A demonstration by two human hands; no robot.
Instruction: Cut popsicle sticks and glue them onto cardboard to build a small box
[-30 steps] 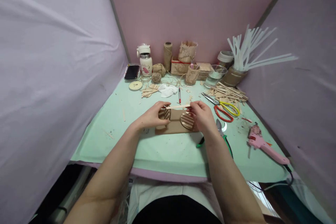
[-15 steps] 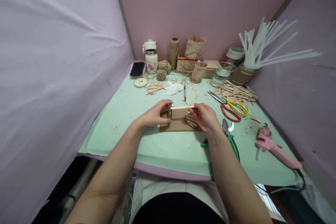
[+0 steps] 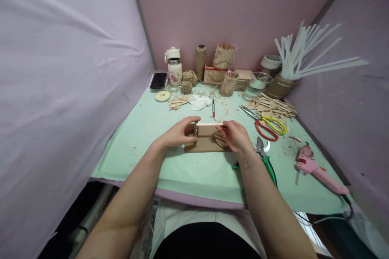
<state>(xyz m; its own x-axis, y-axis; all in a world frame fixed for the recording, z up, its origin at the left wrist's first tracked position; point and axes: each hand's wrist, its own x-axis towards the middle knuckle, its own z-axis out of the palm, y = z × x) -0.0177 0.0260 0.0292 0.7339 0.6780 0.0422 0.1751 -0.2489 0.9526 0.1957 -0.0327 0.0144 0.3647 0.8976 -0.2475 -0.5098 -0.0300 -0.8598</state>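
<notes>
A brown cardboard base (image 3: 206,147) lies on the table, with a round slatted wooden piece (image 3: 221,141) at its right and a matching upright piece (image 3: 196,130) at its left. My left hand (image 3: 182,131) curls round the left piece, thumb at the bottom and fingers on top. A pale wooden stick (image 3: 209,124) spans the top between the two pieces. My right hand (image 3: 234,132) pinches the stick's right end, its fingers partly covering the right piece.
Green-handled pruning shears (image 3: 266,164) lie by my right forearm. Beyond them are scissors (image 3: 264,123), a pink glue gun (image 3: 319,174) and a pile of wooden sticks (image 3: 272,106). A red pen (image 3: 213,108), white tissue (image 3: 199,102) and a water bowl (image 3: 257,86) sit farther back.
My right hand has shifted slightly left along with the stick's right end. My left hand keeps its hold on the upright piece.
</notes>
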